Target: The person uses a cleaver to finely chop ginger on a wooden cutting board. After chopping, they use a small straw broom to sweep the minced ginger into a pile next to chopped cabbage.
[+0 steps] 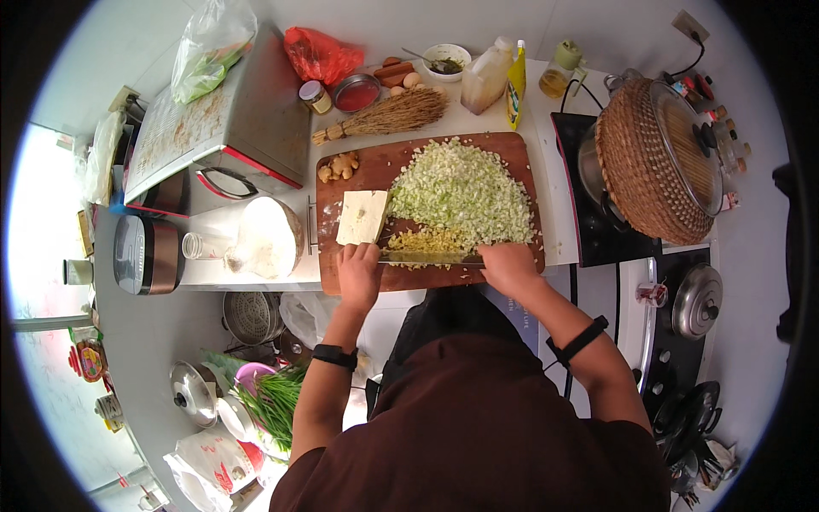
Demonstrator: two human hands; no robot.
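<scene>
A kitchen knife (430, 258) lies level across the near part of a wooden cutting board (422, 279). My right hand (513, 270) grips its right end, and the handle is hidden in the fist. At the blade's left end, my left hand (359, 275) is closed on it, fingertips close to a slab of tofu (359, 216). Finely minced yellow bits, perhaps ginger (425, 240), lie along the blade. Behind them rises a large heap of chopped pale green vegetable (464, 185). A ginger root (339, 167) rests at the board's far left corner.
Beyond the board lie a straw brush (384, 115), a white bowl (446, 63) with a spoon and a plastic jug (486, 77). A toaster oven (224, 128) stands to the left. On the right, a pot with a woven cover (652, 160) sits on an induction cooker (592, 211).
</scene>
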